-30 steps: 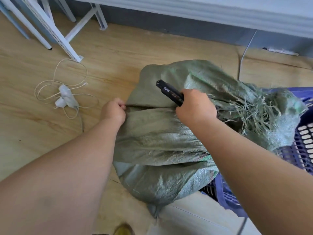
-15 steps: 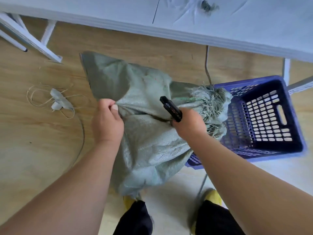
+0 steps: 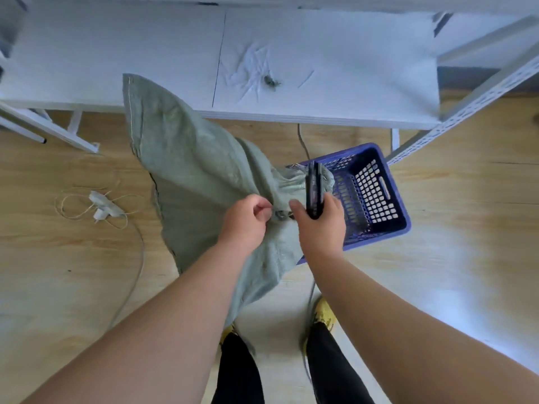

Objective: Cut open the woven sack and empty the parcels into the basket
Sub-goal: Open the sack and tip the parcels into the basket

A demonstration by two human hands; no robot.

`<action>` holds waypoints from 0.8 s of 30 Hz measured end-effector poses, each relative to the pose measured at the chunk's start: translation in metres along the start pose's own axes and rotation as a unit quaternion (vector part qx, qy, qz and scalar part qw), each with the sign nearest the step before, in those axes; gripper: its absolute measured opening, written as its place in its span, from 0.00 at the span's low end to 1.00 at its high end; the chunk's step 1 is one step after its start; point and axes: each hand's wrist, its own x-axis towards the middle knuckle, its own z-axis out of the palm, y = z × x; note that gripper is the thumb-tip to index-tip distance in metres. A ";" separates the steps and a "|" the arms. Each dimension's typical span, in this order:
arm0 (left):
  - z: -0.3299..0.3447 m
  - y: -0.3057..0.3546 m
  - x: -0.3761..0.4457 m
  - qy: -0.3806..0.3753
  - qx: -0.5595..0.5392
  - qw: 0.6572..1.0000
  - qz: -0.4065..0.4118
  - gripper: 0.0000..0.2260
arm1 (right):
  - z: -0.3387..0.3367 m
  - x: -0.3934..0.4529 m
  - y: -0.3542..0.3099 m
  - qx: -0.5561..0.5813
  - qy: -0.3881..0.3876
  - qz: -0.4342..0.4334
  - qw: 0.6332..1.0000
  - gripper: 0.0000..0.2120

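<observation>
Your left hand [image 3: 245,220] pinches the green sack [image 3: 198,182]; right hand [image 3: 319,221] grips the black cutter [image 3: 313,189], fingers curled, sack mouth over the blue basket [image 3: 390,205].

The sack [image 3: 198,182] is grey-green woven cloth, limp and lifted off the floor, its stitched bottom corner pointing up and left, its gathered mouth end draped over the near-left rim of the basket [image 3: 399,205]. The basket is blue plastic with lattice walls and a slot handle, standing tilted on the wooden floor; no parcels can be made out inside it
</observation>
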 end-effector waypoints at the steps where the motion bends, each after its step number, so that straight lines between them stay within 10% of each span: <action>1: 0.006 0.004 -0.007 -0.015 0.000 1.000 -0.002 0.04 | -0.013 0.005 -0.009 0.016 0.004 0.010 1.000 0.13; 7: 0.029 0.024 -0.043 -0.039 0.037 0.998 0.019 0.08 | -0.047 0.015 -0.047 -0.143 -0.172 -0.056 0.973 0.16; 15: 0.040 0.030 -0.047 -0.023 -0.017 0.999 -0.015 0.05 | -0.039 0.026 -0.020 -0.167 -0.186 0.163 0.954 0.18; 24: 0.032 0.041 -0.034 0.015 -0.044 0.998 -0.038 0.02 | -0.051 0.035 -0.001 -0.214 -0.145 0.099 0.961 0.07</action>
